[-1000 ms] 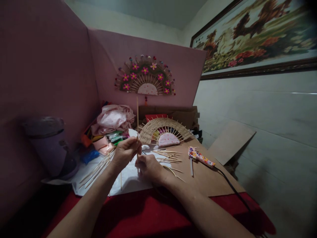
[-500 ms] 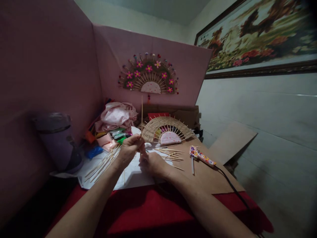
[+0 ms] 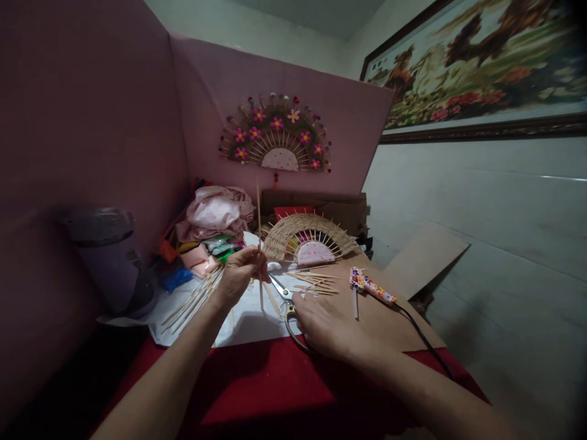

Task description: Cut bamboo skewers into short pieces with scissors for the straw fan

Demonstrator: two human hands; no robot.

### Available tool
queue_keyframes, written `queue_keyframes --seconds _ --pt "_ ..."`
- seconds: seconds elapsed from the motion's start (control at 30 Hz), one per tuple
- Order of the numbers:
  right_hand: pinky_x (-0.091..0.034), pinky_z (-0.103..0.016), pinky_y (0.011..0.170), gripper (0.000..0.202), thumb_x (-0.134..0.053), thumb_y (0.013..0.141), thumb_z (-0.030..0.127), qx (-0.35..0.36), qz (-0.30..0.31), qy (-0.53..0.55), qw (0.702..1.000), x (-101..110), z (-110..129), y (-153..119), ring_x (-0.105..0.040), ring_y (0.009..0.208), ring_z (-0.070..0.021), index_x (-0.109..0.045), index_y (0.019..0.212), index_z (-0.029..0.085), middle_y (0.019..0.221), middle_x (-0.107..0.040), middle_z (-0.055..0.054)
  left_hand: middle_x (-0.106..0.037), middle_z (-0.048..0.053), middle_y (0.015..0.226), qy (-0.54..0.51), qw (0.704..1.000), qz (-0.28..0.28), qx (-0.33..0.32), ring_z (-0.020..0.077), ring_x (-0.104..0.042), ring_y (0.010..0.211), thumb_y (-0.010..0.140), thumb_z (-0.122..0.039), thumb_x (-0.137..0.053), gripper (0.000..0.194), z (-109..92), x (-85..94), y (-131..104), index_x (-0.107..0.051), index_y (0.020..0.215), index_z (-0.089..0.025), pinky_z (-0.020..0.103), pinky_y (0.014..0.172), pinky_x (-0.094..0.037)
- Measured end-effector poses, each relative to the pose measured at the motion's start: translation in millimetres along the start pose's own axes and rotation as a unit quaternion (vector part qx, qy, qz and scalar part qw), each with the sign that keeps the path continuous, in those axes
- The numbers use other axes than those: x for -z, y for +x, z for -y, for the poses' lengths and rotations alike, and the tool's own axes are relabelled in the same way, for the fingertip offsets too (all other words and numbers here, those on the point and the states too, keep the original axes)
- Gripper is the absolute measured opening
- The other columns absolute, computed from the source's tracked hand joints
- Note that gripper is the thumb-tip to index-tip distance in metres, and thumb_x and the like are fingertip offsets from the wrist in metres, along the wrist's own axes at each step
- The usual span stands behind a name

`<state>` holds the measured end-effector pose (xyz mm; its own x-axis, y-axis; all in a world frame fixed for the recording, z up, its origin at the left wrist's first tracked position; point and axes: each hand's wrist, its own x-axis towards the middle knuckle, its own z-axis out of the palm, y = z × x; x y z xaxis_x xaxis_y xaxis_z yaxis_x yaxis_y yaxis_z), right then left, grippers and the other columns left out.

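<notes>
My left hand (image 3: 243,272) pinches a thin wooden stick (image 3: 259,214) between thumb and fingers, holding it upright over the white paper (image 3: 247,327). My right hand (image 3: 321,321) is on a pair of scissors (image 3: 287,295), its fingers closed at the handles. One handle loop shows left of the hand; the other is hidden under it. The blades point up and left, close to my left hand. Beyond both hands stands a woven half-round fan (image 3: 287,235) with stick ribs and a pink dotted centre (image 3: 315,252).
Loose sticks (image 3: 316,282) lie right of centre, and more sticks (image 3: 190,305) on the left. A flower-patterned glue gun (image 3: 373,286) rests on brown cardboard (image 3: 389,330). Coloured packets (image 3: 199,261), pink cloth (image 3: 215,211) and a purple flask (image 3: 112,263) stand left. A flowered fan (image 3: 276,134) hangs behind.
My right hand has left the stick and moved right and down onto the scissors, which now show. My left hand still holds the stick upright.
</notes>
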<state>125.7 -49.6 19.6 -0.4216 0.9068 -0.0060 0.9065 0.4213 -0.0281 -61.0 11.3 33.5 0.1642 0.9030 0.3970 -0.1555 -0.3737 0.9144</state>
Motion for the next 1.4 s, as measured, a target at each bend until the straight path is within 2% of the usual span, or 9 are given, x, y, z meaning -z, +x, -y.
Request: queue_keyframes --seconds 0.13,0.33,0.43,0.57,0.67,0.83,1.0,1.1,1.4 --pt "-0.033 -0.025 0.053 0.031 -0.057 0.065 0.015 -0.06 0.009 0.17 0.984 4.4 -8.4 14.7 -0.055 0.068 -0.0175 -0.05 0.095 0.016 0.081 -0.06 -0.006 -0.059 -0.002 0.052 -0.004 1.0 -0.003 0.009 0.0138 -0.06 0.047 0.076 -0.039 -0.06 0.025 2.3 2.9 1.1 -0.053 0.069 -0.015 0.025 0.05 -0.047" --pt "-0.029 -0.019 0.04 0.043 -0.063 0.066 0.022 -0.162 0.037 0.512 0.843 25.3 -15.1 8.4 -0.04 0.042 -0.0074 -0.045 0.105 0.016 0.055 -0.047 0.008 -0.058 -0.002 0.053 -0.013 1.0 -0.017 -0.007 0.0123 -0.059 0.048 0.078 -0.037 -0.057 0.025 3.5 1.2 0.9 -0.051 0.067 -0.015 0.023 0.048 -0.045" --pt "-0.03 -0.019 0.038 0.04 -0.069 0.066 0.032 -0.138 0.019 0.57 0.81 43.9 -12.9 -11.2 -0.036 0.04 -0.0062 -0.049 0.097 0.018 0.053 -0.043 0.009 -0.055 -0.003 0.053 -0.028 0.999 -0.019 -0.009 0.012 -0.058 0.047 0.078 -0.036 -0.058 0.026 3.3 -1.3 -0.3 -0.05 0.064 -0.015 0.025 0.049 -0.047" --pt "-0.032 -0.02 0.04 0.028 -0.067 0.068 0.039 -0.116 -0.006 0.55 0.827 64.2 -10.9 -30.3 -0.038 0.043 -0.0067 -0.05 0.073 0.018 0.052 -0.041 0.006 -0.052 -0.004 0.05 -0.035 0.999 -0.008 -0.011 0.0102 -0.054 0.044 0.078 -0.036 -0.057 0.027 2.7 -6.8 -2.7 -0.049 0.063 -0.016 0.026 0.051 -0.048" --pt "-0.037 -0.021 0.045 0.028 -0.067 0.067 0.037 -0.102 -0.018 0.559 0.822 63.0 -14.7 -35.0 -0.044 0.049 -0.0081 -0.051 0.081 0.018 0.06 -0.047 0.004 -0.047 -0.005 0.047 -0.055 0.998 0.002 -0.01 0.0088 -0.05 0.041 0.077 -0.035 -0.059 0.027 1.2 -11.4 -4.6 -0.049 0.061 -0.016 0.027 0.05 -0.049" --pt "-0.031 -0.021 0.039 0.04 -0.065 0.069 0.042 -0.063 0.033 0.56 0.825 48.6 -28.6 -40.3 -0.035 0.041 -0.0064 -0.047 0.099 0.023 0.063 -0.046 0.006 -0.043 -0.006 0.046 -0.082 0.996 0.014 0.008 0.0085 -0.048 0.039 0.075 -0.036 -0.062 0.028 -5.1 -12.9 -7.6 -0.048 0.061 -0.016 0.027 0.046 -0.048" --pt "-0.04 -0.024 0.057 0.044 -0.072 0.064 0.034 -0.026 -0.019 0.478 0.878 50.0 -36.2 -39.4 -0.047 0.059 -0.0114 -0.051 0.101 0.021 0.072 -0.053 0.003 -0.038 -0.007 0.042 -0.096 0.993 0.046 0.06 0.0042 -0.034 0.032 0.074 -0.041 -0.062 0.029 -11.3 -14.0 -10.8 -0.051 0.065 -0.015 0.016 0.03 -0.026" --pt "-0.042 -0.026 0.067 0.043 -0.07 0.065 0.029 -0.013 -0.035 0.461 0.886 51.4 -36.8 -34.9 -0.051 0.073 -0.0145 -0.053 0.103 0.019 0.082 -0.055 0.0 -0.029 -0.009 0.038 -0.117 0.986 0.051 0.111 0.0007 -0.019 0.03 0.071 -0.041 -0.063 0.032 -13.7 -17.4 -11.8 -0.048 0.061 -0.015 0.014 0.03 -0.011" --pt "-0.037 -0.022 0.058 0.029 -0.066 0.065 0.024 -0.019 -0.005 0.437 0.899 60.7 -24.6 -26.6 -0.043 0.064 -0.0114 -0.054 0.091 0.019 0.072 -0.049 0.003 -0.027 -0.009 0.037 -0.059 0.985 0.04 0.154 0.0012 -0.02 0.029 0.07 -0.043 -0.062 0.035 -11.0 -21.3 -12.8 -0.048 0.055 -0.015 0.014 0.03 -0.011"
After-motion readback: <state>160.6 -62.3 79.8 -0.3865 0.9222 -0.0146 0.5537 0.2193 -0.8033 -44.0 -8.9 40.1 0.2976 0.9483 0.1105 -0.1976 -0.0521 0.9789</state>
